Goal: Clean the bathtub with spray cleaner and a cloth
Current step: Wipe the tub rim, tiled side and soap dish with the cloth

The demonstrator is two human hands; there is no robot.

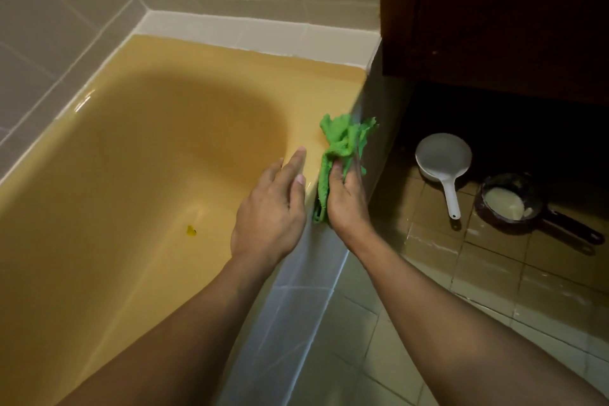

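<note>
BATHROOM: A person's right hand (pixel 347 201) grips a bunched green cloth (pixel 342 138) on the near rim of a mustard-yellow bathtub (pixel 131 158). The fingers are curled round the lower part of the fabric, and the loose upper part fans out beyond the fingertips, toward the tub's corner. Just beside the grip, on the basin side, the left hand (pixel 270 214) lies with fingers straight and holds nothing. Its fingertips reach the rim's inner edge, though whether it bears down on the enamel cannot be told. Below and inward of the grip, a small yellow speck (pixel 191 230) sits on the tub floor. Outward of the grip, down on the tiled floor (pixel 362 339), stand a white dipper (pixel 443 156) and a dark pan (pixel 509 199) with pale contents, under a dark cabinet (pixel 494 10). No spray bottle is in view.

The work appears to be the wiping of the rim. Part of the cloth hangs past the rim's outer edge, so a slackened hold could drop it to the floor beside the pan. The rim looks glossy, and if it is wet with cleaner the straight-fingered hand could slide into the basin as the person leans. Bunched this tightly, the cloth likely meets only a narrow strip of enamel, so patches could be missed.
</note>
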